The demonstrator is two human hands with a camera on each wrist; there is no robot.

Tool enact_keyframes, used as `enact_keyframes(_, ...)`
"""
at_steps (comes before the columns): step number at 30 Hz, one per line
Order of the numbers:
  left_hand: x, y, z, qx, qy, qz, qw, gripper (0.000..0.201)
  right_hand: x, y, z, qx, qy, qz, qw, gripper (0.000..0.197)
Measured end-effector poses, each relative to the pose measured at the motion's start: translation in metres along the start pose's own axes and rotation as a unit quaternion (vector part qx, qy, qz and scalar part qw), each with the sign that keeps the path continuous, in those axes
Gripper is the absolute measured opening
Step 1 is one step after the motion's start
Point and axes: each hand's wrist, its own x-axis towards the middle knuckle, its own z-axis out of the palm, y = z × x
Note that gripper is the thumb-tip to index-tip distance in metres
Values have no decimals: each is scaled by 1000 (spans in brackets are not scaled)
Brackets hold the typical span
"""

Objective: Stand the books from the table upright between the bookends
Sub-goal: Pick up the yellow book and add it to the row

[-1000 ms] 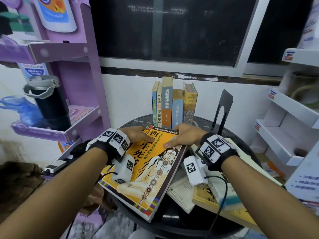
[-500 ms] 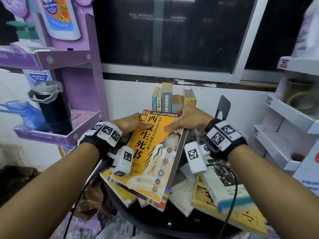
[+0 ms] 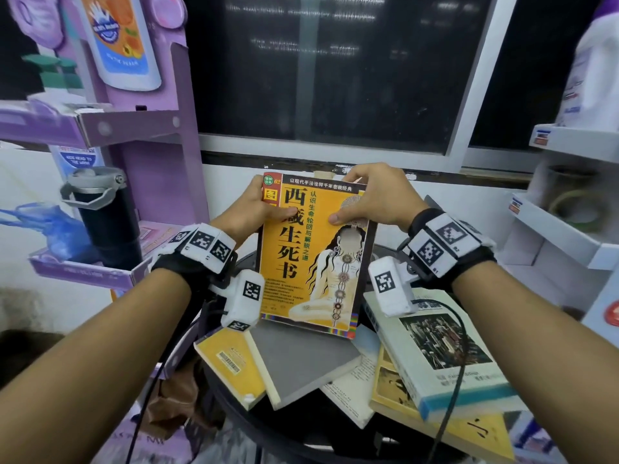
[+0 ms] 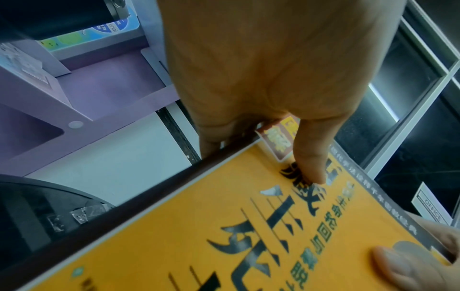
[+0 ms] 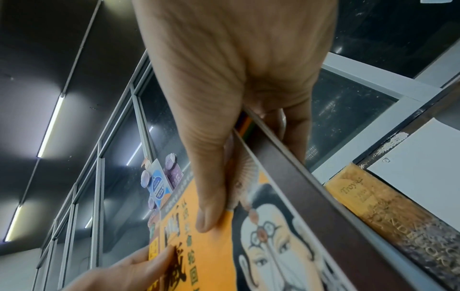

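Observation:
I hold a yellow-covered book upright, cover facing me, above the round black table. My left hand grips its upper left edge, thumb on the cover and fingers behind. My right hand grips the upper right corner, thumb on the cover. The held book hides the standing row in the head view. In the right wrist view an ochre-spined upright book stands just behind it.
Several books lie in a loose pile below: a yellow one with a barcode, a grey one, a white one with a photo. A purple rack with a black flask stands left; white shelves stand right.
Both hands have lifted the yellow book off the pile and tipped it from lying flat to upright, raising it in front of the standing row.

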Motion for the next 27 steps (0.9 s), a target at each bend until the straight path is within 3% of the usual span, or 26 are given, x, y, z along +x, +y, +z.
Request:
enact_keyframes(13,-4,-20,-6,-65,-2,51,997,31,-10,12,30,66,71,-28,995,70)
enact_keyframes(17,-3,-23,-2,-98,13,55,994,37,-18,17,44,40,167,-46,984,81)
enact_keyframes(20,-1,-26,2,-108,31,64,992,40,-23,17,53,-55,246,-47,967,73)
enact_keyframes(23,-1,-29,6,-114,65,70,989,41,-24,13,63,-89,246,-55,964,61)
enact_keyframes(27,-7,-30,8,-129,96,78,984,26,-19,12,72,-41,219,-65,973,62)
